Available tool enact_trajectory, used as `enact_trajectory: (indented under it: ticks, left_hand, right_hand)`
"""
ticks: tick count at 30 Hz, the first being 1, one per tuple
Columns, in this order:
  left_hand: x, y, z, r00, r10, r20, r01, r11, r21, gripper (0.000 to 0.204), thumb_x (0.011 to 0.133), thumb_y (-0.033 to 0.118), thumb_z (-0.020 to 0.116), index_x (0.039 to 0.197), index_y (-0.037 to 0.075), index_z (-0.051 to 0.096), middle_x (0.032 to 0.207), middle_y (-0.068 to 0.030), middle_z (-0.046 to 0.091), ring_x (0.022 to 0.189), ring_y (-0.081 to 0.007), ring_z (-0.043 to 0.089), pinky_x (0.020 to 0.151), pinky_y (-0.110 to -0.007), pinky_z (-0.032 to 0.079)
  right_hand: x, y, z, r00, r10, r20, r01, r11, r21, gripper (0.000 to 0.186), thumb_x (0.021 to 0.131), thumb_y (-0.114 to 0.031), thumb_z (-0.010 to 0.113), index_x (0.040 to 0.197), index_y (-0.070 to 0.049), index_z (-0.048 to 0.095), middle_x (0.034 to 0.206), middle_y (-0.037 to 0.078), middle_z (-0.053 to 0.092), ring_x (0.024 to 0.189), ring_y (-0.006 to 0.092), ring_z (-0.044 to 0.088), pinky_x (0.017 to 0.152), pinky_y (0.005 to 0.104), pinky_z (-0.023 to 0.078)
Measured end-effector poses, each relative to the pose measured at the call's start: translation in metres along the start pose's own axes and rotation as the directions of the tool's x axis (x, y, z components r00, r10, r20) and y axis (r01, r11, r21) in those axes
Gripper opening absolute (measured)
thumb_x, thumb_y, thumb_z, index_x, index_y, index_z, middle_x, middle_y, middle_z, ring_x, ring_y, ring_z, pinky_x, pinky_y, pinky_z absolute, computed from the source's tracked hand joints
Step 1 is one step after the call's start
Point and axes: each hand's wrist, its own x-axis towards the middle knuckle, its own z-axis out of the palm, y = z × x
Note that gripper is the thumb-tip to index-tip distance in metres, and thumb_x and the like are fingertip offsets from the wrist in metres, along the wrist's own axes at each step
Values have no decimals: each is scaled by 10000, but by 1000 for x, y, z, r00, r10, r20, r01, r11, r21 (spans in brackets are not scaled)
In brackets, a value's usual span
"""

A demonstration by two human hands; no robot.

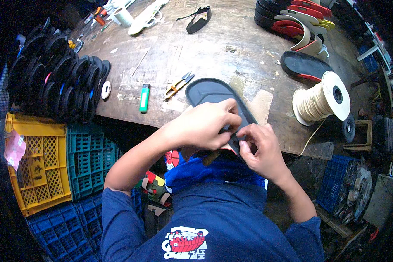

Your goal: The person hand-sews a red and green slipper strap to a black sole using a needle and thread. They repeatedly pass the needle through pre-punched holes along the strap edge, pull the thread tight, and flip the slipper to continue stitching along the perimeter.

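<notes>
A black sandal sole (210,91) with beige straps (262,106) at its side lies across the table's near edge, its near end over my lap. Over its near half is my left hand (209,123), fingers curled and closed. My right hand (261,149) meets it at the sole's near right edge, thumb and forefinger pinched together. Whatever is between the fingertips of either hand is too small or hidden to make out. Just left of the sole lie small thread snips (178,86) with orange handles, and further left a green lighter (144,98).
A spool of cream cord (321,98) stands on the right, its loose end trailing over the table edge. Black soles (59,81) are stacked at left, above yellow (39,183) and blue crates. More soles and red pieces (292,26) pile up far right, near a single black sole (303,65).
</notes>
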Motion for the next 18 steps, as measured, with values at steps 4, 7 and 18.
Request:
enact_trajectory:
  ticks: [4, 7, 18]
  left_hand:
    - [-4, -7, 1, 999, 43, -26, -45, 995, -95, 103, 764, 109, 665, 832, 32, 655, 1074, -165, 583, 966, -352, 635, 851, -427, 536]
    - [-3, -7, 2, 1000, 19, -23, -21, 996, -90, 140, 761, 107, 687, 864, 22, 644, 1065, -173, 580, 969, -367, 629, 850, -430, 532]
    - [-84, 57, 38, 851, -518, 82, 498, 847, 188, 374, 953, 336, 658, 998, -35, 655, 876, -191, 679, 818, -353, 710, 722, -454, 582]
  right_hand:
    - [2, -5, -4, 993, -62, 99, 75, 989, -130, 182, 793, -86, 691, 972, -112, 676, 749, 75, 573, 737, 263, 563, 764, 396, 412]
    - [3, -10, -4, 984, -48, 172, 89, 967, -238, 177, 824, -134, 689, 991, -122, 630, 773, 83, 648, 796, 279, 603, 797, 433, 436]
    - [4, -5, -4, 983, -42, 177, 79, 974, -211, 197, 847, -73, 666, 1037, -125, 645, 789, 51, 650, 809, 247, 591, 796, 398, 435]
